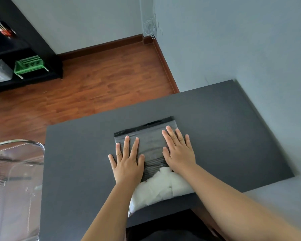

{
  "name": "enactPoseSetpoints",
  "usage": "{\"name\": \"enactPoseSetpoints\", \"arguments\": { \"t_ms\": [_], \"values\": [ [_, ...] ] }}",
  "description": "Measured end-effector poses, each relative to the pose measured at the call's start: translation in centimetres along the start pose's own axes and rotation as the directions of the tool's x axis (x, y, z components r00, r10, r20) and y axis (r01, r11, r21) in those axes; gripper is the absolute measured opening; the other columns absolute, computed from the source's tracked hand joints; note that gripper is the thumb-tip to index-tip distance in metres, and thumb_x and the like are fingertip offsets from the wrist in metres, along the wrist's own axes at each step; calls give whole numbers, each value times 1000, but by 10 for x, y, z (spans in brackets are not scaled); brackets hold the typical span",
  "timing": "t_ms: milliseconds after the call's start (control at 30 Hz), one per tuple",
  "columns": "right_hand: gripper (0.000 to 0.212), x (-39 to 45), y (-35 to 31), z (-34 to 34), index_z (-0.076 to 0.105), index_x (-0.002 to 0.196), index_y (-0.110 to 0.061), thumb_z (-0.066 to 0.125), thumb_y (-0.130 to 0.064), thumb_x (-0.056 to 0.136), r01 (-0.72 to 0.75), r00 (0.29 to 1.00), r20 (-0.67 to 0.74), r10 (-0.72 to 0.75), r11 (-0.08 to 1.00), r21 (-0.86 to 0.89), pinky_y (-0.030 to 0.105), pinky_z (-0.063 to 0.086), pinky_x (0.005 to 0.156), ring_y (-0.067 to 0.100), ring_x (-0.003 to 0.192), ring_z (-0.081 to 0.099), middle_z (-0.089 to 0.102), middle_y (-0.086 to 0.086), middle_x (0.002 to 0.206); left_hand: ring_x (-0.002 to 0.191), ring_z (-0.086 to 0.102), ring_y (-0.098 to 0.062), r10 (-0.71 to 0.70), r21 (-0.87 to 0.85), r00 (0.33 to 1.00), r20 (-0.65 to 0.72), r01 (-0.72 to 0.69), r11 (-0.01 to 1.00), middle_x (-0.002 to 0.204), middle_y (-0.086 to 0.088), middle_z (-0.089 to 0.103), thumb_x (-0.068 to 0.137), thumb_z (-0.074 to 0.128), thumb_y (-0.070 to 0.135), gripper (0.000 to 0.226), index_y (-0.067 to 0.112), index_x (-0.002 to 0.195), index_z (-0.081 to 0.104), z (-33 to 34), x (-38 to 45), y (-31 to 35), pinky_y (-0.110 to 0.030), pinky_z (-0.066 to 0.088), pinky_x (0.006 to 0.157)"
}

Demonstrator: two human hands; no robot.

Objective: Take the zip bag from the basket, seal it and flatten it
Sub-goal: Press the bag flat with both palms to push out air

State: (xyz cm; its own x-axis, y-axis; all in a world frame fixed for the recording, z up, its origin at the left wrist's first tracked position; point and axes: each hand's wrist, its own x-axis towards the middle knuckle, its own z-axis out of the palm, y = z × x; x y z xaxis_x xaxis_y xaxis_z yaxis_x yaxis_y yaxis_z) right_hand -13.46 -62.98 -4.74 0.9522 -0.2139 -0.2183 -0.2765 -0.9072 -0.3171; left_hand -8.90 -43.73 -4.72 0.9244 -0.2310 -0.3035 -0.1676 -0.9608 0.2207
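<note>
Neither grip clamps anything: left hand (pixel 127 164) and right hand (pixel 178 150) press flat, fingers spread, on the clear black-zipped plastic bag (pixel 150 145) lying on the dark grey surface (pixel 224 133). Likely light, limp, slippery; white soft filling (pixel 156 190) bulges nearest the person.

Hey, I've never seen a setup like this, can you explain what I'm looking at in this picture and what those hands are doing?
No machine here: a person wears a camera on the head, looking down at their own hands. The left hand and right hand lie flat, palms down, pressing a clear zip bag on a dark table. White stuff fills the bag's near end, which hangs over the table's edge. Nothing is gripped. A clear chair stands to the left.
</note>
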Motion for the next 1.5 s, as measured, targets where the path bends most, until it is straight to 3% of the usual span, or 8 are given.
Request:
{"name": "enactPoseSetpoints", "arguments": {
  "t_ms": [100, 200, 333, 467, 700, 1067, 1333, 1500],
  "values": [
    [60, 3, 14, -7, 2, 155, -29, 23, -40, 100, -105, 994, -15, 105, 994, 8, 43, -10, 118, 22, 150, -9, -11, -10, 163, 149, -15, -23, -68, -2, 998, 14, 68, 998, 161, 16, -17, 96, 19, 50, 60, 49, 148, -12, -8, 1, -13, -55, -8, 116],
    [61, 10, 11, -12, 2, 155, -26, 22, -43, 101, -164, 986, -25, 165, 986, 39, 42, -10, 118, 25, 150, -11, -14, 1, 164, 148, -16, -26, -98, -153, 995, -20, 94, 984, 161, 14, -19, 98, 19, 45, 58, 49, 149, -9, -18, 4, -4, -53, -13, 115],
    [59, 18, -16, -8, 3, 155, -24, 21, -39, 102, 13, 1000, -20, -12, 999, 31, 37, -14, 116, 24, 150, -13, -13, -2, 164, 148, -17, -24, 109, -94, 991, -73, -115, 989, 160, 15, -16, 100, 13, 41, 55, 38, 153, 2, -18, 8, 25, -43, -20, 112],
    [56, 26, -31, -3, 11, 156, -21, 28, -34, 103, 111, 994, 22, -111, 993, 29, 40, -6, 119, 27, 151, -5, -2, -1, 165, 149, -12, -28, 113, -39, 994, 4, -113, 993, 164, 9, -5, 103, 18, 35, 55, 27, 155, 5, -12, 24, 28, -47, -9, 118],
    [58, 35, -25, -7, 15, 155, -16, 32, -28, 100, 202, 979, 34, -201, 979, -34, 40, -4, 120, 27, 151, 0, 9, -2, 164, 150, 0, -26, 165, 90, 986, -2, -164, 982, 164, 12, 1, 100, 19, 39, 57, 30, 155, 6, -14, 31, 19, -49, -1, 118],
    [60, 40, -28, -13, 18, 153, -9, 35, -26, 99, 238, 970, 63, -235, 969, -59, 39, -2, 120, 30, 150, 7, 14, 5, 164, 150, 4, -32, 150, 178, 987, 50, -157, 971, 165, 4, 1, 102, 15, 41, 56, 25, 155, 2, -18, 35, 28, -54, 6, 118],
    [61, 43, -36, -13, 19, 153, -11, 37, -27, 97, 204, 978, 46, -202, 978, -52, 40, -7, 119, 30, 150, 7, 17, 3, 163, 150, 6, -28, 147, 157, 989, -2, -145, 977, 164, 5, 9, 101, 20, 38, 58, 23, 155, 5, -25, 37, 30, -49, -7, 118],
    [62, 50, -38, -12, 15, 155, -14, 37, -30, 99, 226, 973, 60, -222, 972, -71, 40, -8, 118, 29, 151, 2, 11, -1, 164, 150, -2, -27, 227, 213, 974, 15, -225, 951, 164, 3, 5, 101, 22, 35, 59, 16, 155, 8, -25, 45, 27, -45, -8, 119]
  ]
}}
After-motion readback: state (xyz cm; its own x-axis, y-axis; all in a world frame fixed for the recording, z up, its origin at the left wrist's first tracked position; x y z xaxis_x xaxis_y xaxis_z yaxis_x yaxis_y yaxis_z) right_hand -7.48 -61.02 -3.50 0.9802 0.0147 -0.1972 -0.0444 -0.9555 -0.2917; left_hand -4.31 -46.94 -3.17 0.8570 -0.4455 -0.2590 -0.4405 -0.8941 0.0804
